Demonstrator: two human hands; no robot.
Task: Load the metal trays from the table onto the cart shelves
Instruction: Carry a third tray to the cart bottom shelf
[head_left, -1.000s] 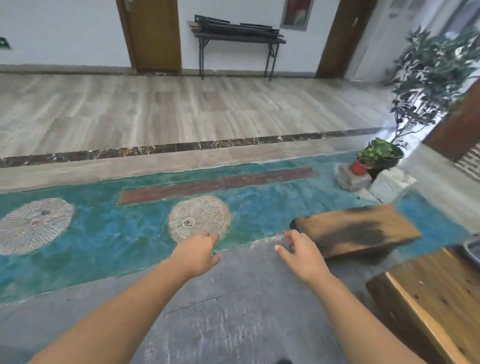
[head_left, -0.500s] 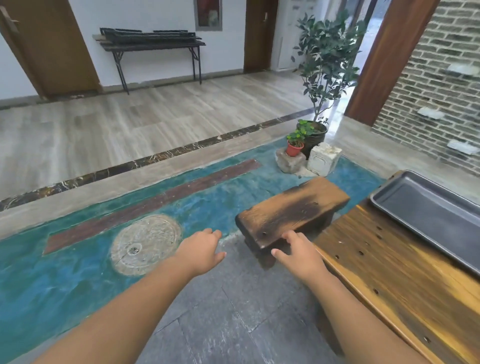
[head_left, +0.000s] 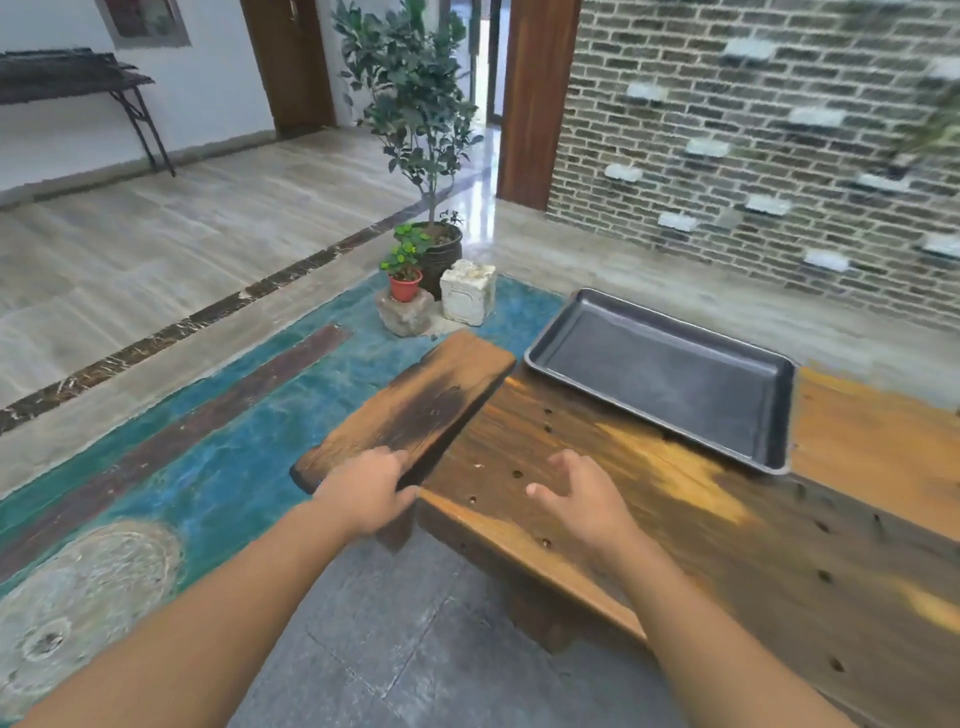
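1. The metal tray (head_left: 660, 374) lies flat on the wooden bench (head_left: 753, 545), near the bench's far left corner. It is dark and has nothing in it. It is the only tray I can see on the bench.
2. A second ago only a tiny bit of the tray showed at the right edge. The view was mostly floor then. Now the view has swung to the right and the whole tray shows.
3. I think this means the person has turned to face the tray and is about to reach for it. It has not been picked up yet. The cart is not in sight, so the carrying part is all still to do.
4. The right grip (head_left: 582, 499) is wide open with its fingers spread. It holds nothing. It used to be over the floor. Now it is over the near side of the bench, well short of the tray.
5. The left grip (head_left: 363, 493) has loosely bent fingers and holds nothing. It is over the near end of a low wooden stool (head_left: 415, 400) just beside the bench. I cannot tell if it touches the stool.
6. Past the stool stand a small red pot (head_left: 405, 286), a big potted tree (head_left: 415, 104) and a pale stone block (head_left: 467, 291). A brick wall (head_left: 753, 130) is behind the bench.
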